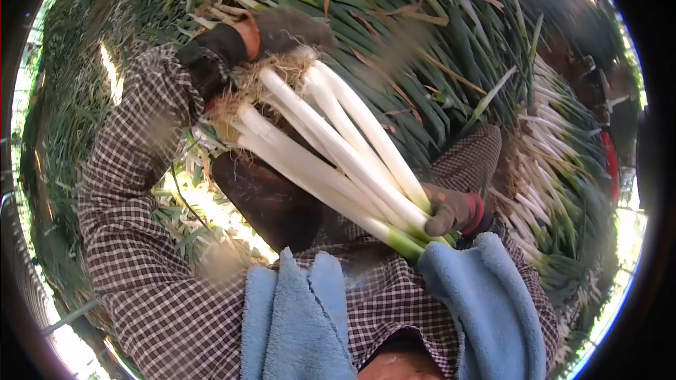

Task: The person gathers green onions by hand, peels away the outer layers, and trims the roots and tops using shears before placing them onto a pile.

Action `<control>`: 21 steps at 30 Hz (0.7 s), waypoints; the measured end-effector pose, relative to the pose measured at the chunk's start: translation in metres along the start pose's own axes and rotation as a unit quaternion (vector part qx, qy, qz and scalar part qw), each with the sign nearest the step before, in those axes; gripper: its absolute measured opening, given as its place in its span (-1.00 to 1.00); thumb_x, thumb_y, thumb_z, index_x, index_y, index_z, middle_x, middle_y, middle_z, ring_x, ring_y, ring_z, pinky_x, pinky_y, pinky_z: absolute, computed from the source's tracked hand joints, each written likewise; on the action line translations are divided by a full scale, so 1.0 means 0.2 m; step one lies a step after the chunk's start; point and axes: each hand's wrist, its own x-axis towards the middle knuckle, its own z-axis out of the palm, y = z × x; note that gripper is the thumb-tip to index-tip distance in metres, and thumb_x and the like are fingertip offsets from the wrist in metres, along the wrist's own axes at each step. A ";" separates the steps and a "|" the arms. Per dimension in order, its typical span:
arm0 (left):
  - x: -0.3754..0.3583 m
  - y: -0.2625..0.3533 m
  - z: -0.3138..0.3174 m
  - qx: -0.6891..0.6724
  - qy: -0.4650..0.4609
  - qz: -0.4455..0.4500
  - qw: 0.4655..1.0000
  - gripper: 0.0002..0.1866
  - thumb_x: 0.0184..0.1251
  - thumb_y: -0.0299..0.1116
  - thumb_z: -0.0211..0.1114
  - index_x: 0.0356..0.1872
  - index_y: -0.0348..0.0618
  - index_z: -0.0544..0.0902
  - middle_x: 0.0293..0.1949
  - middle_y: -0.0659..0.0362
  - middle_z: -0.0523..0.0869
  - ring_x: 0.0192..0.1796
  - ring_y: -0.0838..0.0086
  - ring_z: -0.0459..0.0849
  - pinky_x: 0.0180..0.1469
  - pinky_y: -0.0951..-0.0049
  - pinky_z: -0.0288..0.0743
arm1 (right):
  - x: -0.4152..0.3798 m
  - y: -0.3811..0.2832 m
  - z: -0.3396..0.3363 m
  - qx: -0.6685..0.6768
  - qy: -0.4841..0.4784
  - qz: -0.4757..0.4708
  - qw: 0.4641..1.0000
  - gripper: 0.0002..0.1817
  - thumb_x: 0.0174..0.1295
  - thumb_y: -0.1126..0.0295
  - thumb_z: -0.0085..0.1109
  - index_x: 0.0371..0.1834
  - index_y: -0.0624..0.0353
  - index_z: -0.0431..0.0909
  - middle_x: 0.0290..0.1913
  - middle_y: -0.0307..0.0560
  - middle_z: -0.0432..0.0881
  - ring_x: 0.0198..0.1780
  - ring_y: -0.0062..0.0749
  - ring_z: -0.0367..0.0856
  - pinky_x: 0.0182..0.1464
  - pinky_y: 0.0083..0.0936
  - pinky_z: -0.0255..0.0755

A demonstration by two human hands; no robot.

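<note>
"While our right hand (454,212) curled round the green ends (405,243), where was the bunch (352,169)?"

"Just beyond the blue towel (486,302), roots (274,74) farthest from it, near our left hand (292,32), whose grip we couldn't tell."

"What threatened?"

"Stalks (362,130) slipping, had our hold loosened. We counted about six, two hands, two towel flaps (296,324)."

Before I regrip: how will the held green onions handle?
The green onions look straight, so probably stiff. Smooth-looking skins suggest they may slip in the gloved right hand. Fanned, with no tie visible, they could splay.
</note>
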 end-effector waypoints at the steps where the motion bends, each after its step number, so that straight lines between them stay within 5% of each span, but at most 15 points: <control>1: 0.02 -0.10 0.05 0.068 0.071 0.010 0.995 -0.77 0.42 -0.28 0.15 -0.04 -0.10 0.66 -0.20 0.09 0.73 -0.18 0.15 0.69 -0.05 0.27 0.55 | 0.00 -0.01 0.00 -0.003 0.001 -0.011 1.000 -0.14 0.21 0.29 0.37 0.49 0.31 0.08 0.28 -0.05 0.45 0.18 -0.49 0.44 0.16 -0.56 0.40; 4: 0.05 -0.43 0.13 0.300 0.168 0.009 0.939 -0.67 0.36 -0.13 0.24 0.00 -0.10 0.63 -0.23 0.02 0.72 -0.19 0.13 0.68 -0.05 0.26 0.55 | -0.05 0.03 -0.04 0.000 0.017 0.011 1.000 -0.09 0.17 0.24 0.40 0.49 0.31 0.08 0.30 -0.02 0.44 0.22 -0.43 0.42 0.22 -0.48 0.37; 8: -0.01 -0.61 -0.15 0.233 0.063 -0.233 0.942 -0.56 0.34 -0.02 0.24 0.09 -0.08 0.58 -0.15 -0.01 0.71 -0.10 0.12 0.68 0.02 0.22 0.52 | -0.15 -0.03 0.15 0.051 0.146 0.011 0.988 -0.08 0.13 0.18 0.43 0.47 0.32 0.12 0.27 -0.02 0.47 0.21 -0.39 0.45 0.21 -0.47 0.39; 10: 0.15 -0.34 -0.29 0.183 -0.003 -0.195 0.964 -0.51 0.32 0.03 0.23 0.14 -0.07 0.56 -0.11 -0.02 0.70 -0.06 0.11 0.67 0.06 0.20 0.51 | -0.15 -0.07 0.21 0.099 0.164 0.002 0.981 -0.13 0.13 0.22 0.43 0.44 0.30 0.18 0.20 -0.07 0.53 0.12 -0.42 0.53 0.14 -0.50 0.46; 14: 0.49 0.62 -0.39 0.112 -0.231 0.093 0.962 -0.39 0.30 0.13 0.22 0.23 -0.05 0.51 -0.03 -0.04 0.69 0.02 0.10 0.66 0.13 0.16 0.49 | -0.01 -0.13 0.34 0.169 0.173 0.033 0.970 -0.19 0.07 0.20 0.51 0.33 0.30 0.31 0.09 -0.08 0.63 0.06 -0.46 0.58 0.08 -0.49 0.51; 17: 0.51 1.15 -0.23 0.171 -0.520 0.189 0.815 -0.30 0.28 0.20 0.22 0.30 -0.03 0.47 0.03 -0.06 0.67 0.08 0.09 0.66 0.18 0.13 0.48 | 0.04 -0.05 0.40 0.037 0.181 0.001 0.983 -0.26 0.08 0.18 0.50 0.26 0.30 0.38 0.01 -0.08 0.66 0.02 -0.46 0.59 0.01 -0.47 0.53; 18: 0.46 1.11 0.01 0.066 -0.620 0.153 0.766 -0.17 0.06 0.30 0.38 0.27 -0.05 0.49 0.06 -0.01 0.66 0.06 0.13 0.67 0.21 0.20 0.46 | 0.04 0.03 0.41 0.014 0.191 -0.007 0.982 -0.25 0.07 0.14 0.50 0.25 0.30 0.39 0.00 -0.07 0.66 0.02 -0.43 0.60 0.01 -0.45 0.52; 20: 0.40 1.06 0.23 -0.210 -0.693 0.160 0.671 -0.18 -0.01 0.21 0.48 0.22 -0.09 0.50 0.02 0.01 0.67 0.05 0.18 0.68 0.20 0.22 0.46 | -0.05 0.05 0.49 -0.119 0.238 0.044 0.963 -0.23 0.07 0.05 0.49 0.23 0.30 0.40 0.01 -0.02 0.65 0.04 -0.35 0.60 0.04 -0.41 0.50; 21: 0.34 1.09 0.28 -0.228 -0.661 0.169 0.695 -0.20 -0.01 0.14 0.50 0.21 -0.11 0.50 0.01 0.01 0.68 0.05 0.22 0.67 0.18 0.25 0.47 | -0.12 0.00 0.57 -0.222 0.273 0.105 0.930 -0.22 0.07 -0.01 0.47 0.22 0.29 0.41 0.02 0.02 0.64 0.05 -0.30 0.60 0.07 -0.38 0.49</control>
